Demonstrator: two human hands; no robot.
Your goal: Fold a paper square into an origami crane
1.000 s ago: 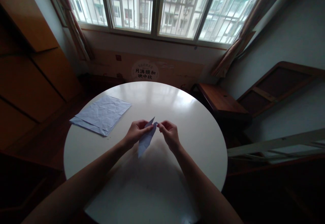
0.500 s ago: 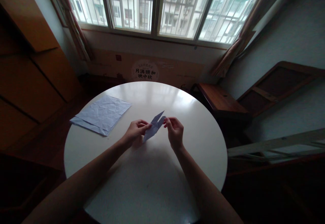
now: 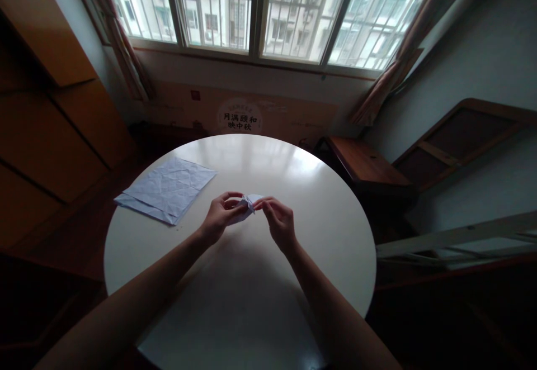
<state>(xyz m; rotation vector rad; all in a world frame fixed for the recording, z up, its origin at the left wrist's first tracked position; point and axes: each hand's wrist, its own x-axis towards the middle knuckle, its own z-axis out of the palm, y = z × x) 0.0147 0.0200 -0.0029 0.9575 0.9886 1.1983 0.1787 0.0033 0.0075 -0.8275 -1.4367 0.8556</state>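
Observation:
Above the middle of the white round table point(image 3: 243, 303), a small piece of folded paper point(image 3: 241, 217) is held between my two hands. My left hand point(image 3: 218, 219) grips its left part, thumb in front and fingers curled behind. Fingertips of my right hand point(image 3: 279, 223) press together at the paper's right edge, where narrow flaps stand up. Part of the paper is hidden behind my fingers, so its full shape does not show.
A creased stack of pale paper sheets point(image 3: 168, 188) lies at the table's left edge. Beyond the table are a barred window point(image 3: 218, 12) and a printed box panel point(image 3: 289, 110). A wooden bench point(image 3: 364, 163) stands at the right, orange cabinets point(image 3: 79, 129) at the left.
The folded paper has turned from a long slanted shape with two points into a more compact, lower one. My right hand has moved left, closer to my left hand.

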